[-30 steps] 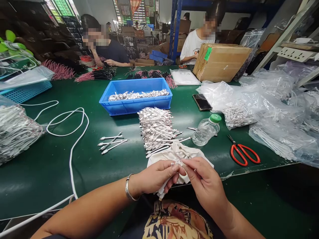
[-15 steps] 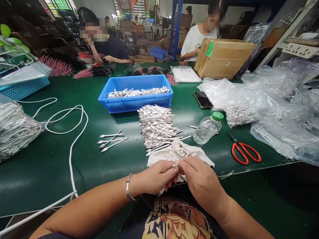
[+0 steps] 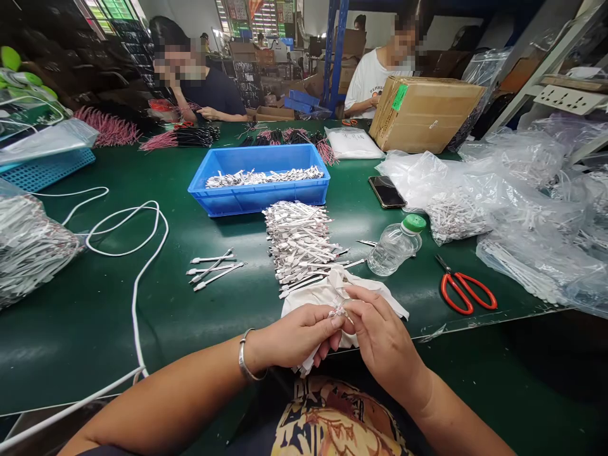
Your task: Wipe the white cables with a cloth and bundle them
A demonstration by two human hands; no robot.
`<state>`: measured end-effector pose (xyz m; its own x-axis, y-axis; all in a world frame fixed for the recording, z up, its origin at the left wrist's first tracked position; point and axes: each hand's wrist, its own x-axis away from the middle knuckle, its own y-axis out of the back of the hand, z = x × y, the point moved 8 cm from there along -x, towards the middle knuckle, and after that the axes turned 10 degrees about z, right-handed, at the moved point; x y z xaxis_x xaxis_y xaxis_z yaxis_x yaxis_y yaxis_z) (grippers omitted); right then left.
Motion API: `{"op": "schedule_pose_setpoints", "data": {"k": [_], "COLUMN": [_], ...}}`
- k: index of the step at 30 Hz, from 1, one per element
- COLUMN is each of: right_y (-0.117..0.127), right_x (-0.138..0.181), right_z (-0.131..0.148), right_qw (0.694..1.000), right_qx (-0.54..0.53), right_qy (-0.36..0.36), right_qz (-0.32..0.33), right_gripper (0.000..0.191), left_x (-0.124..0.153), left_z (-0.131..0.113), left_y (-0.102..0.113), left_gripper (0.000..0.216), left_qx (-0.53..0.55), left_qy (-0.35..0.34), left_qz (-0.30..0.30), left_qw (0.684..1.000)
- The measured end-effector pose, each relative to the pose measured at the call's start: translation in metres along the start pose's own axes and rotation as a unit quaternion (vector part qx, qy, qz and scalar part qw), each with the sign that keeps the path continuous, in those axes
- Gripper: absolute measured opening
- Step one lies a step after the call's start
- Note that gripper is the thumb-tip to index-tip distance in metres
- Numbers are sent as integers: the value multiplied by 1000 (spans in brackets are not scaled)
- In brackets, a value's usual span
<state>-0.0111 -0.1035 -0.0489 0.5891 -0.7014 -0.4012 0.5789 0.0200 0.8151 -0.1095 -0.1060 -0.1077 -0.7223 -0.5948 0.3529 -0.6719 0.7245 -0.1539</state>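
Observation:
My left hand (image 3: 297, 335) is closed around a small bunch of short white cables (image 3: 308, 364). Their tail ends stick out below the palm, and their other ends show between thumb and forefinger. At those upper ends, my right hand (image 3: 387, 339) pinches with bent fingers; its thumb is mostly hidden. Both hands are over a white cloth (image 3: 382, 294) at the table's front edge. Just beyond the cloth lies a dense pile of similar white cables (image 3: 299, 244). A few loose cables (image 3: 216, 269) lie left of that pile.
Behind the pile stands a blue bin (image 3: 259, 204) holding more cable pieces. To the right are a clear bottle (image 3: 392, 250), red-handled scissors (image 3: 468, 291), a phone (image 3: 387, 191) and plastic bags (image 3: 522, 190). A white cord (image 3: 137, 285) loops on the left. Two people sit across the table.
My right hand's fingers have lifted and spread a little from the left thumb, showing more of the cable ends. The cables' lower ends show more beneath my left hand.

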Motion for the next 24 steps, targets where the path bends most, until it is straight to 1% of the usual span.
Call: {"op": "schedule_pose_setpoints", "data": {"k": [8, 14, 20, 24], "right_y": [4, 4, -6, -9], "right_x": [-1, -7, -7, -8], "right_z": [4, 8, 17, 19], "right_qw": [999, 996, 983, 981], "right_qx": [3, 10, 87, 108], "right_qy": [32, 37, 74, 91], "right_qz": [17, 86, 145, 137], "right_gripper": [22, 21, 21, 20], "left_x": [0, 2, 3, 2], "left_z": [-1, -3, -4, 2], "left_y": [0, 0, -2, 0], "left_gripper": [44, 44, 44, 44], "left_qx": [-50, -117, -120, -112], "left_qy": [8, 20, 37, 52], "left_qz": [2, 0, 6, 8], "left_qw": [999, 993, 992, 992]}}
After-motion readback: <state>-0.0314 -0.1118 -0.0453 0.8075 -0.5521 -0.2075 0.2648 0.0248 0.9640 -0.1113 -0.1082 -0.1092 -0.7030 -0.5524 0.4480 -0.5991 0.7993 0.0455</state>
